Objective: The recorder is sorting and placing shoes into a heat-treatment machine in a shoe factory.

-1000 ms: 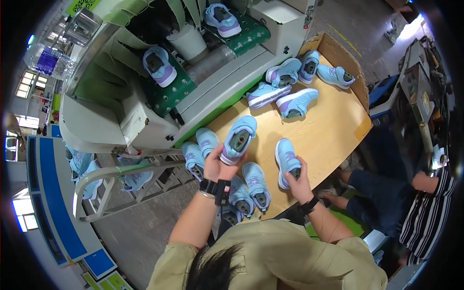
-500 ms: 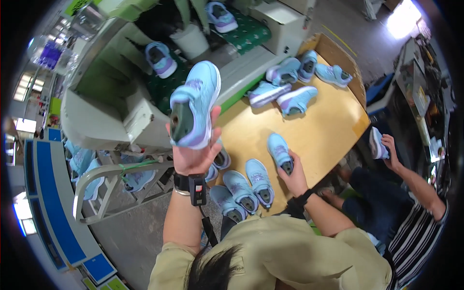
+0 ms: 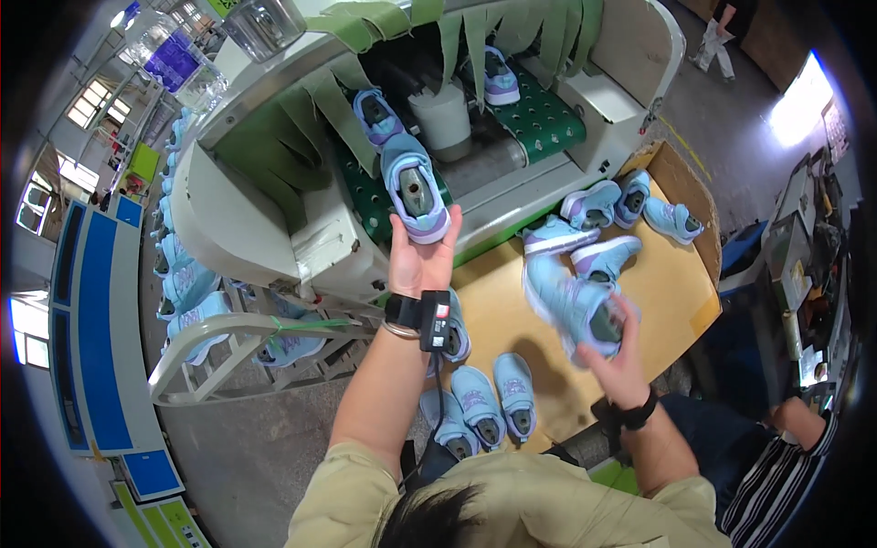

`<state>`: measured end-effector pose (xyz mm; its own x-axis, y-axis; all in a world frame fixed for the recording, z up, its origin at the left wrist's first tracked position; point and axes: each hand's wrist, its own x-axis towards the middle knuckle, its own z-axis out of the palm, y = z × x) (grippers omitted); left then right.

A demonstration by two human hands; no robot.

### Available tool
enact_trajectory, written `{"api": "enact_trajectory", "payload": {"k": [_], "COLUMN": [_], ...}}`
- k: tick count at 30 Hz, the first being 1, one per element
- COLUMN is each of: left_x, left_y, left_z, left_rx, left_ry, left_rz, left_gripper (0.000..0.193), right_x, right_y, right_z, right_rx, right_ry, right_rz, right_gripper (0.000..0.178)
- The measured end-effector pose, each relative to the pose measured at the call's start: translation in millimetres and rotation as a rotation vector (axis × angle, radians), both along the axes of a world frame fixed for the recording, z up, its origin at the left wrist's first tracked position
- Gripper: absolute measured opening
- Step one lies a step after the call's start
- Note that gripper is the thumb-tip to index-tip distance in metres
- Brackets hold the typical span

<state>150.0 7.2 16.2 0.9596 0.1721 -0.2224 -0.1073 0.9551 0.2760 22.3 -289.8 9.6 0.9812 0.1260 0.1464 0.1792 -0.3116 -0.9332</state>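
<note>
My left hand [image 3: 423, 260] grips the heel end of a light blue and lilac sneaker [image 3: 413, 173]. A grey-green shoe last [image 3: 416, 190] sits inside it. This sneaker is at the opening of a machine, over a green perforated belt [image 3: 365, 203]; whether it touches the belt I cannot tell. My right hand [image 3: 623, 361] is closed around the heel of another such sneaker [image 3: 571, 301], motion-blurred and raised over the tan tabletop [image 3: 498, 292]. Several more sneakers [image 3: 516, 393] stand in a row at the table's near edge. Others [image 3: 603, 260] lie at its far right.
Green hanging strips [image 3: 356, 96] fringe the machine [image 3: 233, 205]. Inside are a white cylinder [image 3: 441, 119] and two sneakers on belts. A bottle [image 3: 174, 59] and a metal cup [image 3: 263, 27] stand on top. A shoe rack [image 3: 228, 342] is at left, a cardboard wall [image 3: 685, 183] at right. Someone in striped clothing [image 3: 776, 484] sits nearby.
My left hand has carried its sneaker forward to the machine opening. My right hand has lifted its sneaker off the table. The view has shifted, and the co-worker's held shoe has left view.
</note>
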Motion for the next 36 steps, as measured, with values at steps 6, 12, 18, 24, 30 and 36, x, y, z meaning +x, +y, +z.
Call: {"api": "enact_trajectory", "payload": {"k": [6,12,18,24,30,36], "left_x": [6,-7,-66,-91,-125,-146], "left_y": [16,25,38,-50,-110,-160], "left_z": [-8,16,6,-58,-145,-140], "left_rx": [0.028,-0.128,-0.034,0.437,1.006,1.058], "left_ry": [0.081,0.082,0.087,0.348,-0.353,-0.165], "left_rz": [-0.165,-0.304,-0.318,-0.841,-0.957,-1.037], "left_gripper": [0.06,0.076,0.059,0.042,0.073,0.067], "right_x": [181,277,166,35,116,197], "right_y": [68,55,-54,-83,-54,-224], "right_z": [69,42,3,-134,-124,-259], "right_rx": [-0.048,-0.261,-0.42,-0.655,-0.036,0.175], "right_ry": [-0.495,-0.401,0.114,0.058,0.41,0.966], "right_rz": [-0.156,0.031,0.248,0.147,0.17,-0.277], "right_gripper": [0.062,0.08,0.077,0.055,0.032,0.07]}}
